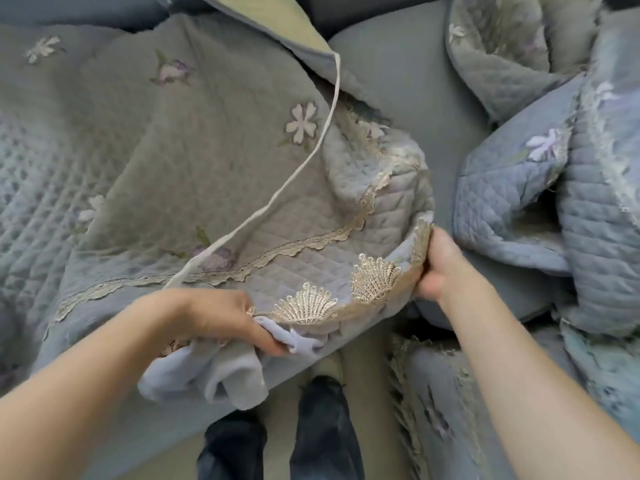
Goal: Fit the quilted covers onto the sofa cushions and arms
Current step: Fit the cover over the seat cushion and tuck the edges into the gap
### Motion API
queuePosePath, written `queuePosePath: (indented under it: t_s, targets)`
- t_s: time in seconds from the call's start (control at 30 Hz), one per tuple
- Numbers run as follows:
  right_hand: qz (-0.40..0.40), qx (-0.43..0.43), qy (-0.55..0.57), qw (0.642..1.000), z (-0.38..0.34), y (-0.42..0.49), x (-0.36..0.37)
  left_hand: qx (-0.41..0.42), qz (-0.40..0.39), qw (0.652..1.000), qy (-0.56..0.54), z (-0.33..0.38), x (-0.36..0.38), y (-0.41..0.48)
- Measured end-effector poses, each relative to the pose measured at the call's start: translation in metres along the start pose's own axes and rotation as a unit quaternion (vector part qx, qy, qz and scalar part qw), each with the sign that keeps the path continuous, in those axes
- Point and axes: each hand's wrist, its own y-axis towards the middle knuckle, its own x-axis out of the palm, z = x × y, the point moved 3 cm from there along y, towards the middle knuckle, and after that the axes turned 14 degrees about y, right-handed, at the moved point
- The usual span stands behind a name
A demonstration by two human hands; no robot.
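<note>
A grey-blue quilted cover (pixel 194 140) with embroidered flowers and a beige lace border lies spread over the left sofa seat. My left hand (pixel 221 317) grips its front lace edge together with a bunch of pale backing cloth. My right hand (pixel 440 268) pinches the same lace edge at the cover's right corner, where the cloth curls up. A bare grey sofa cushion (pixel 398 81) shows between this cover and a second crumpled quilted cover (pixel 561 188) on the right.
A white elastic strap (pixel 304 161) hangs from a folded cover corner at the top and trails across the quilt. Another lace-edged cover (pixel 436 403) lies low at the right. My legs in dark trousers (pixel 277 438) stand against the sofa front.
</note>
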Motion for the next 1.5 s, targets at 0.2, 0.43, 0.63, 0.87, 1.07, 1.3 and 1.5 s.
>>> queuePosePath:
  t_s: [0.2, 0.43, 0.63, 0.87, 1.07, 1.3, 1.5]
  targets:
    - [0.162, -0.441, -0.31, 0.827, -0.056, -0.032, -0.033, -0.093, -0.032, 0.981, 0.167, 0.023, 0.0, 0.002]
    - [0.246, -0.233, -0.544, 0.768, 0.012, 0.038, -0.095, -0.108, -0.114, 0.946, 0.283, 0.058, 0.049, 0.057]
    - [0.307, -0.191, -0.337, 0.869, 0.035, 0.053, -0.098, 0.158, 0.592, 0.78, 0.127, 0.144, -0.033, 0.056]
    - [0.331, -0.149, -0.179, 0.915, 0.039, 0.06, -0.101, 0.154, 0.427, 0.8, 0.393, 0.209, -0.078, 0.14]
    - [0.27, -0.107, 0.026, 0.956, 0.059, 0.065, -0.11, 0.139, 0.427, 0.754, 0.479, 0.207, -0.071, 0.171]
    - [0.176, -0.135, 0.004, 0.975, 0.053, 0.083, -0.123, 0.15, 0.397, 0.75, 0.508, 0.22, -0.066, 0.189]
    - [0.189, -0.212, -0.041, 0.958, 0.063, 0.082, -0.13, 0.185, 0.364, 0.761, 0.505, 0.224, -0.076, 0.19]
